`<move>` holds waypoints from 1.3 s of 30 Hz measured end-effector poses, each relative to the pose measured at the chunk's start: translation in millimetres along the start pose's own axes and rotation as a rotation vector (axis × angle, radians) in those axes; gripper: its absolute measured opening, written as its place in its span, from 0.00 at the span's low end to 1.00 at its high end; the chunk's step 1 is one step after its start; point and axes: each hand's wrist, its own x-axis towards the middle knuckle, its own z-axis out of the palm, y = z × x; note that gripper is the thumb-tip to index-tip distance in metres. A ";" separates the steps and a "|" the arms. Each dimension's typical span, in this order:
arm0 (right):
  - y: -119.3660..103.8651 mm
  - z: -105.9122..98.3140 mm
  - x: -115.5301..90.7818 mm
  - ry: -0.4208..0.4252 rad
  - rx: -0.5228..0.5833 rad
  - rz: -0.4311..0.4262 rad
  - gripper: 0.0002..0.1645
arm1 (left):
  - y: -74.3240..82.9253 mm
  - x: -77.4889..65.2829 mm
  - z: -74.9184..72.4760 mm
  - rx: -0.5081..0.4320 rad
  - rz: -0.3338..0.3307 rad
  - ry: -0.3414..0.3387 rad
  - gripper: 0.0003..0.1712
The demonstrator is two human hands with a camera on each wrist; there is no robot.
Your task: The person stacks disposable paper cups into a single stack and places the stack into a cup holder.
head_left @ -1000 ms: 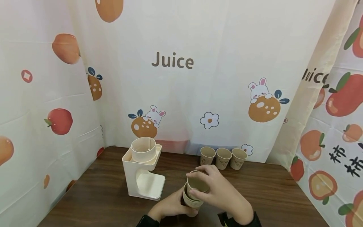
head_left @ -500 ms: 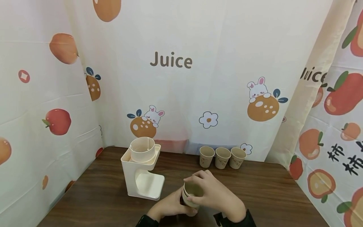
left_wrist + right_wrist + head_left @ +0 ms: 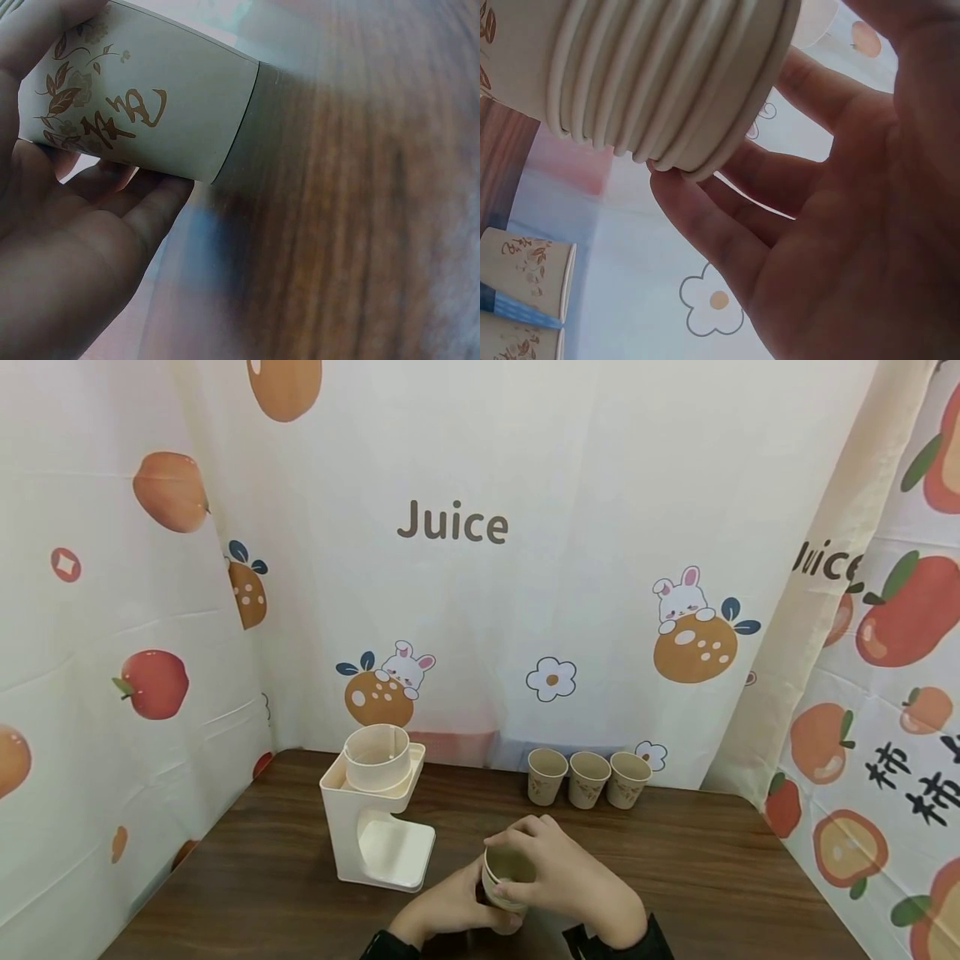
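Note:
In the head view a nested stack of beige paper cups [image 3: 507,863] is held tilted above the dark wooden table [image 3: 697,877]. My left hand [image 3: 448,900] grips the lower part of the stack from the left. Leaf prints and brown characters show on the lowest paper cup [image 3: 180,97] in the left wrist view. At the mouth of the stack, my right hand [image 3: 564,878] holds the top cup by its rim, fingers on the far side and thumb on the near side. Several rolled rims [image 3: 652,75] lie close together in the right wrist view; the topmost stands slightly apart.
A cream-white machine [image 3: 347,831] with a round open top and a flat base plate stands left of my hands. Three separate paper cups [image 3: 588,778] stand upright in a row at the back. Printed curtains [image 3: 600,527] enclose the table.
My right hand has moved down and slightly left, and the cup in it has sunk into the stack in my left hand. Little differs over the last half second.

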 end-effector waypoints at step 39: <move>0.8 -1.0 -0.8 -0.027 0.080 0.036 0.26 | -0.1 -1.2 0.8 0.025 0.011 0.004 0.42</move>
